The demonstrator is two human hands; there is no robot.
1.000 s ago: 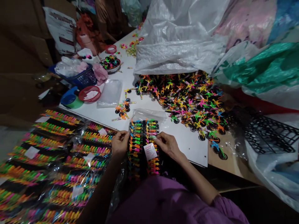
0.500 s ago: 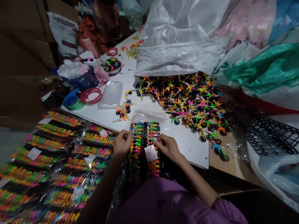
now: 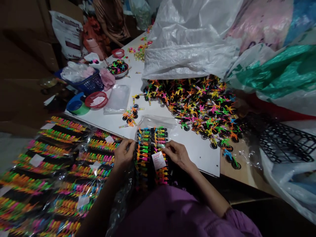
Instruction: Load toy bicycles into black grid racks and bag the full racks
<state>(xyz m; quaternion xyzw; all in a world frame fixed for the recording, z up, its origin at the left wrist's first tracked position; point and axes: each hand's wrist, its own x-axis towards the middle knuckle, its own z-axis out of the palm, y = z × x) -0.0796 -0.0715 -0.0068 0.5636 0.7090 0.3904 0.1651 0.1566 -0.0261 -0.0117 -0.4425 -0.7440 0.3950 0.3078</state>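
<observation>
left fingers (image 3: pixel 128 144) + right fingers (image 3: pixel 169 146): pinching clear bag (image 3: pixel 158 121) | toy rows (image 3: pixel 143 149) inside | toy pile (image 3: pixel 202 110) beyond

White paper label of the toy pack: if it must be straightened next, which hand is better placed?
Probably the right hand: its fingertips are at the right side of the toy pack, close to the white paper label. The left hand is at the opposite side, farther from it.
</observation>
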